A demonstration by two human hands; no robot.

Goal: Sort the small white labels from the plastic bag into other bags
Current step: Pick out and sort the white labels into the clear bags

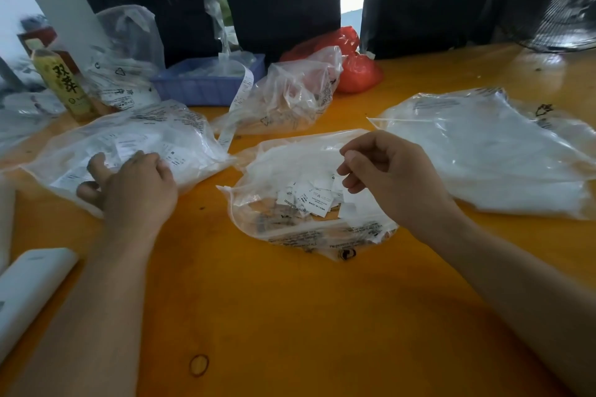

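Note:
A clear plastic bag (309,229) with several small white labels (317,200) lies in the middle of the orange table (290,316). My right hand (392,177) hovers over it with curled fingers. Thumb and forefinger pinch together at the bag's raised upper film, and no label shows between them. To the left lies a second clear bag (135,135) holding white labels. My left hand (129,185) rests on it with fingers spread. A third, larger clear bag (490,151) with white contents lies at the right, apart from both hands.
Behind are a crumpled clear bag (290,97), a red bag (354,64), a blue tray (206,80) with a paper strip hanging out, a yellow-labelled bottle (64,84) and another clear bag (125,55). A white device (29,287) lies near the left edge.

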